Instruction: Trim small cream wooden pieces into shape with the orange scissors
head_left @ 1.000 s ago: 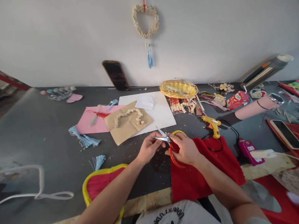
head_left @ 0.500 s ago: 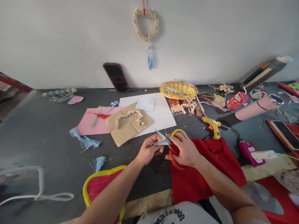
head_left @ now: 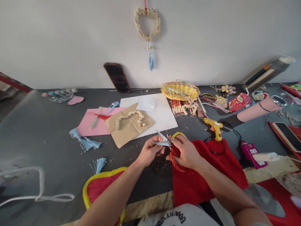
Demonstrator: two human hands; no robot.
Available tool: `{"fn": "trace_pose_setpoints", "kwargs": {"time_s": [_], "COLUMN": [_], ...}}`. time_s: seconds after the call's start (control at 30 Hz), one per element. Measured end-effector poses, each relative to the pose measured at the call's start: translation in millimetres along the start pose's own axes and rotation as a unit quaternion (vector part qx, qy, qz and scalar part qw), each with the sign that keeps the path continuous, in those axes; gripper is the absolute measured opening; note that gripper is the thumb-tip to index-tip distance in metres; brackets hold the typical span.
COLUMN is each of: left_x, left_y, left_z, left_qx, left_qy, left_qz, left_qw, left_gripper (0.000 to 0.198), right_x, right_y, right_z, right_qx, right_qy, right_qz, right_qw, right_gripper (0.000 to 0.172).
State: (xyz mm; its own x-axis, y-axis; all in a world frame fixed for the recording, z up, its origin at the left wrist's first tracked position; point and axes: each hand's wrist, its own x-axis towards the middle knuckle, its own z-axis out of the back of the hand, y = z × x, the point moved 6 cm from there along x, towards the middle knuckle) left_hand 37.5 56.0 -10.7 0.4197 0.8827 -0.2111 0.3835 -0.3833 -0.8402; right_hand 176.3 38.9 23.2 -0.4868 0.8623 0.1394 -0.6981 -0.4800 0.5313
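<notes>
My right hand (head_left: 187, 152) grips a pair of scissors (head_left: 166, 143) with yellow and orange-red handles; the blades are parted and point left. Close against the blades, my left hand (head_left: 151, 150) is closed in a pinch, and what it holds is too small to make out. Beyond the hands, a strand of small cream beads or pieces (head_left: 129, 115) curves across a folded brown paper (head_left: 122, 135). Under my right wrist lies a red cloth (head_left: 199, 182).
A yellow glue gun (head_left: 214, 127) with a black cord lies right, near a purple power block (head_left: 252, 153). A wicker basket (head_left: 180, 90) stands at the back. Pink paper (head_left: 90, 121) and blue tassels (head_left: 84, 140) lie left. A phone (head_left: 117, 77) leans on the wall below a hanging heart wreath (head_left: 147, 24).
Almost nothing differs. Both hands and the scissors stay in nearly the same place, with the blades still parted.
</notes>
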Motion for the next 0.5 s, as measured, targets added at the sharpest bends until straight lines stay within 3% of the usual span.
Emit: {"fn": "trace_pose_setpoints", "kwargs": {"time_s": [0.3,0.5], "left_x": [-0.2,-1.2], "left_y": [1.8,-0.3], "left_z": [-0.1,5.5], "left_qx": [0.019,0.055], "left_qy": [-0.015,-0.074], "left_qz": [0.006,-0.003], "left_qw": [1.000,0.996], "left_gripper": [0.036,0.038], "right_x": [-2.6,1.0], "right_y": [1.1,-0.2], "right_z": [0.1,2.8], "right_qx": [-0.037,-0.039], "right_qy": [0.017,-0.009], "right_qz": [-0.021,-0.028], "right_qw": [0.999,0.999], "right_gripper": [0.063,0.063]}}
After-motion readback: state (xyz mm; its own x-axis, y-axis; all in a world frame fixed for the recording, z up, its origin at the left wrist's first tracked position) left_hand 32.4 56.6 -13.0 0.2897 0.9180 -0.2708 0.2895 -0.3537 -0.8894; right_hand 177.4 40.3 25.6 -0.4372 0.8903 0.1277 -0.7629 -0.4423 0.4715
